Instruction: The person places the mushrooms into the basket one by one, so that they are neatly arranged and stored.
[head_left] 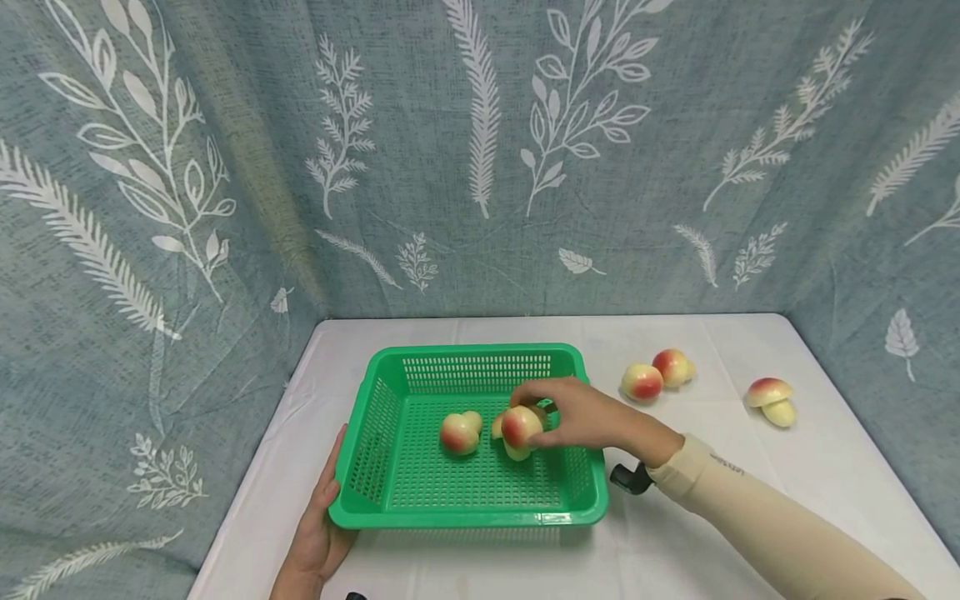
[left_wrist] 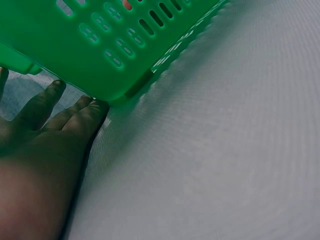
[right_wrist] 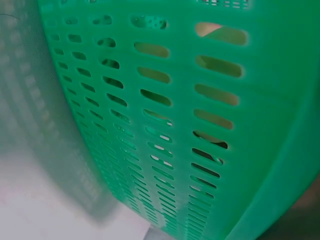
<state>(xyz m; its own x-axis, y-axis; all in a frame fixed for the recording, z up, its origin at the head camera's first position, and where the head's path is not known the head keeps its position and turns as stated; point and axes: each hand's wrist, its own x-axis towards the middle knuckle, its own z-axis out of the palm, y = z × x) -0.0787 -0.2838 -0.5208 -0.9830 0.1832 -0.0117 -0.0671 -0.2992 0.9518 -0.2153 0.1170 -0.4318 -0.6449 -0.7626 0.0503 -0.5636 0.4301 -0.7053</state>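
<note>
In the head view a green basket (head_left: 465, 520) stands on the white table. The right hand (head_left: 581, 414) reaches over its right side and grips a red and yellow mushroom-shaped piece (head_left: 521, 426); similar pieces lie partly hidden behind and below it. Left of these, another such piece (head_left: 460, 434) lies on the basket floor. The left hand (head_left: 318, 521) rests against the basket's left side, fingers extended; the left wrist view shows this hand (left_wrist: 55, 125) at the basket's bottom corner (left_wrist: 117, 92). In the right wrist view the slotted basket wall (right_wrist: 270, 115) hides the right hand.
To the right of the basket, two red and yellow pieces lie close together, one at the left (head_left: 642, 382) and one behind it (head_left: 673, 367). A third piece (head_left: 771, 402) lies farther right. A patterned blue-grey curtain (head_left: 480, 167) hangs behind the table (head_left: 720, 500).
</note>
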